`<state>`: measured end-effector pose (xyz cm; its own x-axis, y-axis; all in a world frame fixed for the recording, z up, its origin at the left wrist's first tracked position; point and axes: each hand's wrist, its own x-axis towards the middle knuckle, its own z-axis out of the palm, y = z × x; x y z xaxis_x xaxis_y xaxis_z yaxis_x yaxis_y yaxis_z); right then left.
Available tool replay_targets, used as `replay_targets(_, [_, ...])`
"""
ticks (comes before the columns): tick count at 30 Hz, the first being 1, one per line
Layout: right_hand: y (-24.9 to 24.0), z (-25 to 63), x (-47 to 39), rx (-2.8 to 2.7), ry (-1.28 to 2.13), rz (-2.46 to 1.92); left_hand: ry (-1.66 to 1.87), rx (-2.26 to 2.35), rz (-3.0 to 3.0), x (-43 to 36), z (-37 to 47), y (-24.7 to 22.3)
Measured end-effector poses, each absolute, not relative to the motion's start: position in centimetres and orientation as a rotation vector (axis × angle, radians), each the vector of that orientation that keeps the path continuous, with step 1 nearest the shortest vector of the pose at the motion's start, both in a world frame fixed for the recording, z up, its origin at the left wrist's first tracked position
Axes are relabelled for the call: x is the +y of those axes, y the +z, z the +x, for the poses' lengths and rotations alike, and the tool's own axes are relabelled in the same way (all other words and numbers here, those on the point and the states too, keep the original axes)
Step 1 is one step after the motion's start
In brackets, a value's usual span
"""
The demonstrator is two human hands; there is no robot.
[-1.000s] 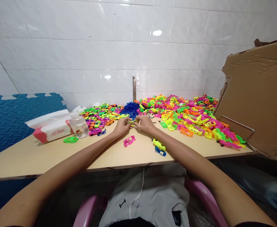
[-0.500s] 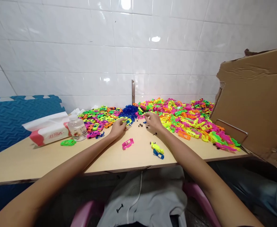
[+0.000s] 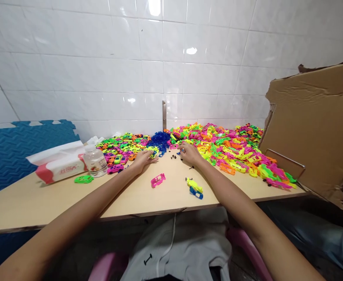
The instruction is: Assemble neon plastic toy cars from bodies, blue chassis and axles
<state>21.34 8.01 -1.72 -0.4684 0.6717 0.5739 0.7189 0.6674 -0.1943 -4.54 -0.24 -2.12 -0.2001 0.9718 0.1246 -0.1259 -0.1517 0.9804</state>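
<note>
My left hand (image 3: 142, 161) is closed on a yellow toy car (image 3: 153, 151) beside the left pile of small cars (image 3: 123, 147). On the table near the right pile of bright car shells (image 3: 218, 142), my right hand (image 3: 189, 153) has its fingers bent together; what they hold, if anything, is hidden. Small black axles (image 3: 173, 157) lie between the hands. A pink car shell (image 3: 158, 180) rests nearer the front edge, and a yellow shell (image 3: 194, 185) touches a blue part (image 3: 196, 192) to its right. Blue parts (image 3: 159, 140) are heaped at the back.
A tissue pack (image 3: 61, 164), a clear bottle (image 3: 95, 160) and a green car shell (image 3: 84, 179) stand or lie at the left. Torn cardboard (image 3: 311, 128) rises at the right beside a wire frame (image 3: 285, 159). A tiled wall (image 3: 101, 74) closes off the back.
My left hand has moved slightly left and down with the yellow car. My right hand has stayed at nearly the same spot. The view has shifted slightly.
</note>
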Motion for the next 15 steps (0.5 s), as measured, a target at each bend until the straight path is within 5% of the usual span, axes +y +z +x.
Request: replay_targets(15, [-3.1,22.4,10.2,-2.275,-0.100,-1.298,1.518,1.177,1.073,0.1,-4.8,-2.3])
